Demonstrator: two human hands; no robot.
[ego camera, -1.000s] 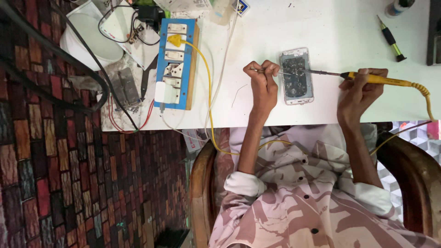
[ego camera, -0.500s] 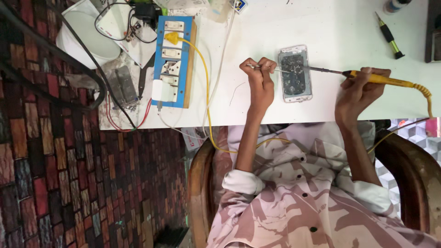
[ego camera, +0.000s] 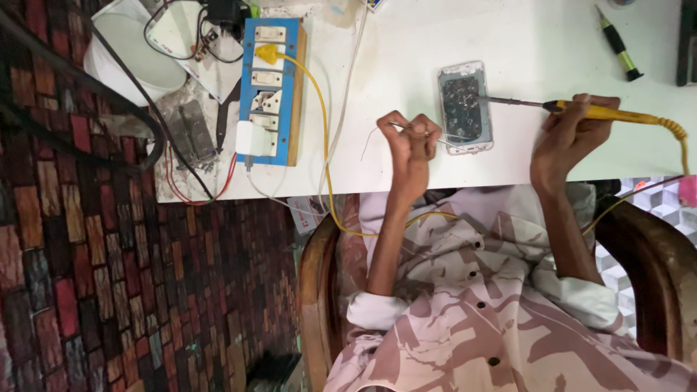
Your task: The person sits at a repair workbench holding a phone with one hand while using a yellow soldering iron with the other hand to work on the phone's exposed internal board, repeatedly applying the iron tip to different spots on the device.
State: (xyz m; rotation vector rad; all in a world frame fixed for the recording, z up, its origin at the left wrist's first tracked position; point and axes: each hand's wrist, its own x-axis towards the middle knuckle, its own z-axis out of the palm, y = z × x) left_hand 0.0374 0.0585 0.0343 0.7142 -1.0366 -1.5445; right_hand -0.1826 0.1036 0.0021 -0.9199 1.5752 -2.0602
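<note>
Little moved since earlier frame: right hand still grips yellow soldering iron, tip on opened phone, upper centre on white surface; left hand pinches thin wire beside it. Soldering under way, phone still open.

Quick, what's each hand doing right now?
Left hand: closed, pinching a thin silvery wire.
Right hand: closed around a yellow-handled soldering iron.

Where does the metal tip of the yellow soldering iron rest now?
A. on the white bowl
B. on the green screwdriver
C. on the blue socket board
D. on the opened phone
D: the soldering iron, held by one hand, reaches onto the opened phone.
</note>
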